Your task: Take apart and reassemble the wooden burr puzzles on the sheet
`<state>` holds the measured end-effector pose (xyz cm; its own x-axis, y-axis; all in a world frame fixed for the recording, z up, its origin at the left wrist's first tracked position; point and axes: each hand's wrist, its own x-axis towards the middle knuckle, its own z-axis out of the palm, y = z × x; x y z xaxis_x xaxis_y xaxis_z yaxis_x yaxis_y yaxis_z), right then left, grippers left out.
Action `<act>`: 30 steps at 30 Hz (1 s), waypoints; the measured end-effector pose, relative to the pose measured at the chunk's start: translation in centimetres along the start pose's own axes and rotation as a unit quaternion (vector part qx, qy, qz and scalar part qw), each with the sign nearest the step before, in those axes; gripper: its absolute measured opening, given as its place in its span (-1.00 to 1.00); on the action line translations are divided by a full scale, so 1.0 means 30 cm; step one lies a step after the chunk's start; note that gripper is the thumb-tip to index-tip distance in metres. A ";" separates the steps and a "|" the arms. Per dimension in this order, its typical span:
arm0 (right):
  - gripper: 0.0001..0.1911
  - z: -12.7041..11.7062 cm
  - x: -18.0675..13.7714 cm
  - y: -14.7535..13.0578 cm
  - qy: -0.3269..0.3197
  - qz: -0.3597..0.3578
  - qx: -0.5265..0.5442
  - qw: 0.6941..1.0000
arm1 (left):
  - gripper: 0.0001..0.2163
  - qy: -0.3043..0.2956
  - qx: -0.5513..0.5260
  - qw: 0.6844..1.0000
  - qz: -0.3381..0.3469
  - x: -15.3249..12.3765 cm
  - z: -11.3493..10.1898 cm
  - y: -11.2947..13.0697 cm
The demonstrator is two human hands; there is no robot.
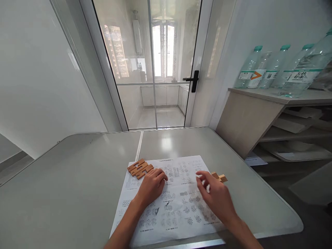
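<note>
A printed instruction sheet [178, 193] with many small diagrams lies on the grey table [77, 180]. My left hand [151, 185] rests on the sheet with its fingers curled under, right beside three notched wooden pieces [140, 168] lying side by side at the sheet's far left corner. My right hand [215, 195] hovers over the sheet's right side, fingers bent and slightly blurred. Just beyond its fingertips sits a small assembled wooden block piece [220, 177], partly hidden by the hand. Whether the fingers touch it I cannot tell.
A wooden shelf unit [259, 114] stands to the right, with several water bottles [272, 69] on top and flat boards inside. A glass door [155, 65] with a black handle is behind the table. The table's front edge is close to me.
</note>
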<state>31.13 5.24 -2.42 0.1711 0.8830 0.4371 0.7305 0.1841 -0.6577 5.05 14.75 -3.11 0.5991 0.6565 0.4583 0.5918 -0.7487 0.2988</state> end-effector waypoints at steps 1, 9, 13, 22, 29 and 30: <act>-0.65 -0.031 -0.013 0.018 0.010 0.009 -0.033 0.999 | -0.74 -0.002 -0.003 1.000 -0.001 0.000 0.001 -0.001; -0.58 -0.144 -0.064 0.177 -0.047 0.086 -0.153 0.983 | -0.71 -0.023 -0.016 0.999 -0.017 0.006 -0.001 -0.002; -0.61 -0.130 -0.056 0.195 -0.043 0.071 -0.166 0.983 | -0.71 -0.020 -0.018 0.999 -0.020 0.008 -0.007 0.003; -0.66 -0.030 0.045 0.095 -0.104 -0.015 0.035 0.994 | -0.85 -0.015 -0.089 0.994 -0.062 0.015 -0.029 0.030; -0.70 0.117 0.137 -0.006 -0.212 -0.029 0.235 0.948 | -0.41 -0.041 -0.291 0.944 -0.151 0.020 -0.031 0.038; -0.70 0.133 0.143 -0.015 -0.221 -0.029 0.255 0.941 | -0.37 -0.047 -0.312 0.936 -0.155 0.019 -0.029 0.036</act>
<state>28.90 10.68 -2.69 -0.2336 0.9374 0.2584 0.2981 0.3220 -0.8986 5.56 14.25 -1.80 0.5126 0.8346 0.2017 0.3317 -0.4091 0.8501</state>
